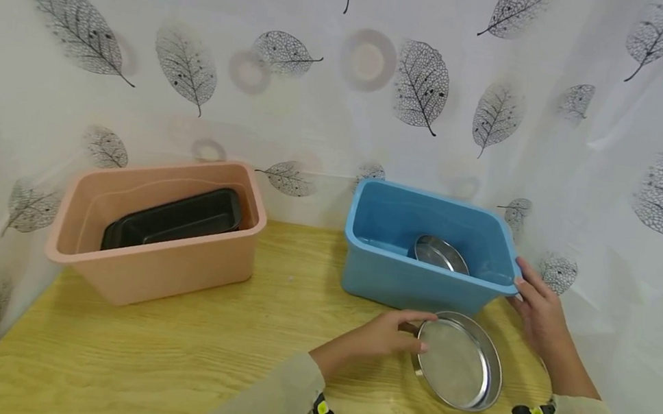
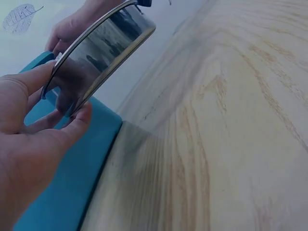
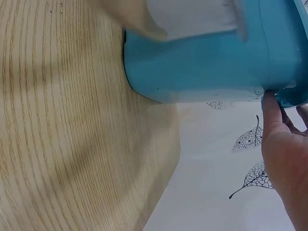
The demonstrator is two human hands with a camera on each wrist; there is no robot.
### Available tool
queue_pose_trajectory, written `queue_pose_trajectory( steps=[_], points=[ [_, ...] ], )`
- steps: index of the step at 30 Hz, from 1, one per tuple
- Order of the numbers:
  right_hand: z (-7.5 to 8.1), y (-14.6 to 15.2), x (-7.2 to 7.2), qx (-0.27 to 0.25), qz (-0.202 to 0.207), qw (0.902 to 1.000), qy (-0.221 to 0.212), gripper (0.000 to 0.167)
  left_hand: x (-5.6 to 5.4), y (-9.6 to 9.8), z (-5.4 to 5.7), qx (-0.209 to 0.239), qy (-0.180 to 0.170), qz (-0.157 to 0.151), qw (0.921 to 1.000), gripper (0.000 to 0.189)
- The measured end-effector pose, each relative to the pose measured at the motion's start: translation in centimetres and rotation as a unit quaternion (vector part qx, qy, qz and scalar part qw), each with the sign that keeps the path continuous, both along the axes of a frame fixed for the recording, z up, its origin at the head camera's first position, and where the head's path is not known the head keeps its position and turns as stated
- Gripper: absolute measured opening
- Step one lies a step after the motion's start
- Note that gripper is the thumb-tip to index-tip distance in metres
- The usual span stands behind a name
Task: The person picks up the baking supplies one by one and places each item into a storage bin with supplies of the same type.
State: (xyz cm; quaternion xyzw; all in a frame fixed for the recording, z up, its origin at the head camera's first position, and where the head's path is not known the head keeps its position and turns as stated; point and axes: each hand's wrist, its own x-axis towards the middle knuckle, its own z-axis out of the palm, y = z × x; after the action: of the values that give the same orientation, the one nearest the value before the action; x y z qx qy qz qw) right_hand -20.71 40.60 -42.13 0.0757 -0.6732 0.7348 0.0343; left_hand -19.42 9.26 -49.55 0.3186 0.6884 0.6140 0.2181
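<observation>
My left hand (image 1: 385, 336) pinches the rim of a round metal cake pan (image 1: 454, 361), thumb on one side and fingers on the other. In the left wrist view the cake pan (image 2: 103, 53) is tilted on its side above the wooden table. My right hand (image 1: 544, 314) grips the right end rim of a blue plastic bin (image 1: 415, 288). The right wrist view has the right hand (image 3: 284, 154) with its thumb under the lip of the blue bin (image 3: 202, 67). Another round metal pan (image 1: 441, 253) leans inside the blue bin.
At the left stands a pink plastic bin (image 1: 174, 277) with a dark rectangular loaf pan (image 1: 181, 217) lying aslant in it. Both bins sit on the wood-grain table (image 1: 213, 358), close to a white leaf-print curtain (image 1: 316, 129) that hangs behind and at the sides.
</observation>
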Motion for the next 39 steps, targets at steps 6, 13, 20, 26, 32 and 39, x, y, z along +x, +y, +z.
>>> queue_pose_trajectory(
  steps=[6,13,20,26,32,39],
  points=[
    [-0.1,0.1,-0.1,-0.002,0.000,1.0000,0.003,0.060,0.1,-0.8,1.7,0.011,-0.007,-0.031,0.9994,0.057],
    [0.0,0.2,0.0,0.008,-0.004,1.0000,-0.003,0.060,0.1,-1.6,3.9,0.048,-0.026,-0.057,0.9968,0.058],
    [0.0,0.4,0.0,0.018,-0.008,0.9997,-0.011,0.060,0.4,-2.1,6.4,0.056,-0.042,-0.065,0.9955,0.058],
    [-0.2,0.4,-0.1,0.006,-0.001,0.9996,-0.026,0.062,-0.1,-3.1,8.0,0.062,-0.040,-0.048,0.9961,0.057],
    [-0.3,0.3,-0.1,-0.009,0.016,0.9988,-0.045,0.062,-1.3,-4.3,9.9,0.065,-0.034,-0.043,0.9964,0.059],
    [0.0,0.3,-0.2,0.033,0.000,0.9992,-0.024,0.059,-3.2,-5.2,11.8,0.085,-0.026,-0.015,0.9960,0.060]
  ],
)
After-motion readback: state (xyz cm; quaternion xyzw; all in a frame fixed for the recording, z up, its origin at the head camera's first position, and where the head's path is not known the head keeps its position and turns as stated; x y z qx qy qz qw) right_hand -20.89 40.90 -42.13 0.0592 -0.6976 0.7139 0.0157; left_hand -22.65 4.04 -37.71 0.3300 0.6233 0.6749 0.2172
